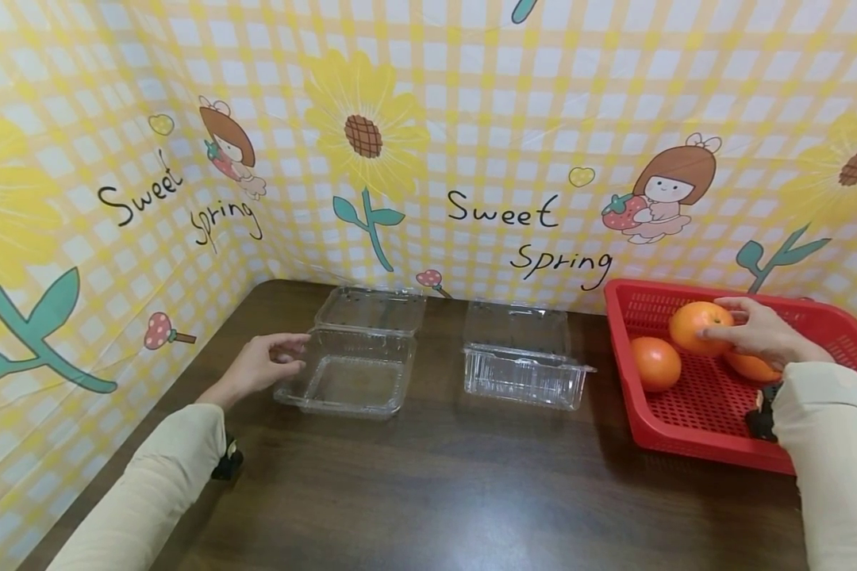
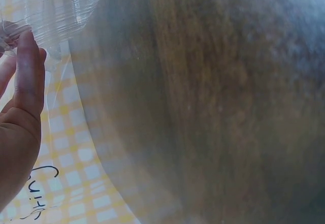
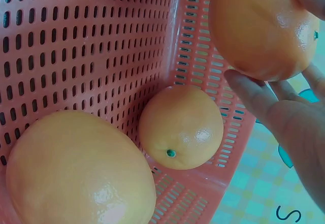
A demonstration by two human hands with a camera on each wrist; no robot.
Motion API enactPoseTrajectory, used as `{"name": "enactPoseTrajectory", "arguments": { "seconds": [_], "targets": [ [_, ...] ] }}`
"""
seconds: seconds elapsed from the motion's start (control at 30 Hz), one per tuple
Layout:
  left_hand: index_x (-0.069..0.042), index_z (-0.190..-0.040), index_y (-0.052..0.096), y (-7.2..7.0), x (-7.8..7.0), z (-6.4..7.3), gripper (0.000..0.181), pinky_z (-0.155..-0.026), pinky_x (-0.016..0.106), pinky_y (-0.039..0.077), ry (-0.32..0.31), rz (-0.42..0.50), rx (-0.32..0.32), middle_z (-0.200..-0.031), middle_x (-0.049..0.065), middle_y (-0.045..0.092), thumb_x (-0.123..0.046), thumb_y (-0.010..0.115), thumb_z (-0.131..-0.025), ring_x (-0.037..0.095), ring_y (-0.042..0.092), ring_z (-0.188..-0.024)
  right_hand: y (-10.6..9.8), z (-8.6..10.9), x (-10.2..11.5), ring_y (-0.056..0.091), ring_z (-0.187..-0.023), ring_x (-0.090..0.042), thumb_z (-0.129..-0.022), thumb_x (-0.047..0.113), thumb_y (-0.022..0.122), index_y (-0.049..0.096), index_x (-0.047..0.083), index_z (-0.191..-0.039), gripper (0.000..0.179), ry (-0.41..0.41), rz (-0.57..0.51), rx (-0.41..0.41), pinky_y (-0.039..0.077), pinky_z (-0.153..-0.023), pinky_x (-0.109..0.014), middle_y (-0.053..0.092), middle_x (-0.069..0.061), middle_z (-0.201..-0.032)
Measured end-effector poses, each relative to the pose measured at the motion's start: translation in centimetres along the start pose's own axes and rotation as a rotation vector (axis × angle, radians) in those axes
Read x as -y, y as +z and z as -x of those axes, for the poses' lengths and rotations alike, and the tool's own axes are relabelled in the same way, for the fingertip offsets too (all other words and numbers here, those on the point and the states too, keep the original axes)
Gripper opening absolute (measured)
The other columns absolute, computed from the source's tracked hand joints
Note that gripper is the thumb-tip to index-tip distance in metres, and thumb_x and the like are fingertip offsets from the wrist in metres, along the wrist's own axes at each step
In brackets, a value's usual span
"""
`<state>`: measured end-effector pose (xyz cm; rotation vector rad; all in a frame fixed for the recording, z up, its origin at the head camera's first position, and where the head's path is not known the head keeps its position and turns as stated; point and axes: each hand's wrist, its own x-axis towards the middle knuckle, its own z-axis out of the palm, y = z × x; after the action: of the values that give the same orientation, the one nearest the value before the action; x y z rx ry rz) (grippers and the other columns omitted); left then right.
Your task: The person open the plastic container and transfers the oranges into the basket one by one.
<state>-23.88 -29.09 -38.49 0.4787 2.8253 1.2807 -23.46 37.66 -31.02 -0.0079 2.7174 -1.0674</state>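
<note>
My right hand (image 1: 760, 329) grips an orange (image 1: 700, 327) above the red basket (image 1: 646, 432), fingers and thumb spread around its side. In the right wrist view this orange (image 3: 264, 26) is clear of the two others. One orange (image 1: 655, 365) lies at the basket's left side; another (image 1: 751, 368) is partly hidden beneath my right hand. At the left edge of an open clear plastic clamshell box (image 1: 357, 408), my left hand (image 1: 260, 365) has loosely bent fingers with a gap to the thumb. Its fingertips (image 2: 25, 41) appear against the clear plastic; whether they touch is unclear.
A second clear clamshell box (image 1: 524, 381), lid raised at the back, stands between the first box and the basket. The brown wooden table (image 1: 428, 484) runs back to a yellow checked cloth (image 1: 471, 143) that also covers the left side.
</note>
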Motion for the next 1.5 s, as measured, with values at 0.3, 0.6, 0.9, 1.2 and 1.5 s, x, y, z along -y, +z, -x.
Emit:
{"name": "enactPoseTrajectory", "arguments": {
  "seconds": [0.3,0.6,0.9,1.2,1.5],
  "targets": [
    [0.007,-0.120,0.050,0.0,-0.2,0.2,0.045,-0.062,0.021,0.050,-0.003,0.004,0.001,-0.103,0.025,0.057,-0.002,0.063,-0.078,0.028,0.059,-0.084,-0.3,0.2,0.4,0.024,-0.115,-0.051,-0.088,0.027,0.054,0.006,-0.014,-0.134,0.078,0.017,-0.067,-0.025,0.033,-0.090,-0.058,0.013,-0.040,-0.131],
    [0.008,-0.122,0.048,-0.1,0.0,0.4,0.047,-0.061,0.021,0.051,-0.015,0.009,0.010,-0.106,0.026,0.056,-0.002,0.063,-0.078,0.030,0.059,-0.086,-0.4,0.4,1.8,0.033,-0.111,-0.047,-0.089,0.033,0.051,0.006,-0.013,-0.134,0.079,-0.021,-0.008,-0.028,0.046,-0.082,-0.045,0.017,-0.038,-0.132],
    [0.006,-0.121,0.049,0.0,0.1,0.4,0.045,-0.063,0.022,0.051,-0.017,-0.011,0.014,-0.106,0.026,0.056,-0.002,0.062,-0.078,0.029,0.059,-0.085,0.3,0.0,3.4,0.044,-0.104,-0.032,-0.090,0.030,0.049,0.016,-0.008,-0.136,0.068,-0.102,-0.023,-0.106,0.050,-0.074,-0.028,0.022,-0.035,-0.133],
    [0.004,-0.123,0.048,0.1,0.1,0.2,0.047,-0.065,0.026,0.051,-0.022,-0.007,0.031,-0.109,0.025,0.055,-0.004,0.062,-0.080,0.031,0.057,-0.089,1.1,0.5,4.9,0.030,-0.116,-0.046,-0.091,0.028,0.047,0.019,-0.007,-0.136,0.064,-0.151,-0.067,-0.134,0.042,-0.064,-0.008,0.024,-0.034,-0.134],
    [0.008,-0.122,0.047,-0.3,-1.3,0.3,0.044,-0.064,0.028,0.050,0.025,-0.050,0.038,-0.108,0.028,0.054,-0.003,0.059,-0.082,0.032,0.058,-0.086,2.0,1.3,6.3,0.030,-0.117,-0.047,-0.091,0.033,0.046,0.025,-0.005,-0.135,0.061,-0.191,-0.049,-0.171,0.034,-0.088,-0.057,0.029,-0.031,-0.133]
  ]
}}
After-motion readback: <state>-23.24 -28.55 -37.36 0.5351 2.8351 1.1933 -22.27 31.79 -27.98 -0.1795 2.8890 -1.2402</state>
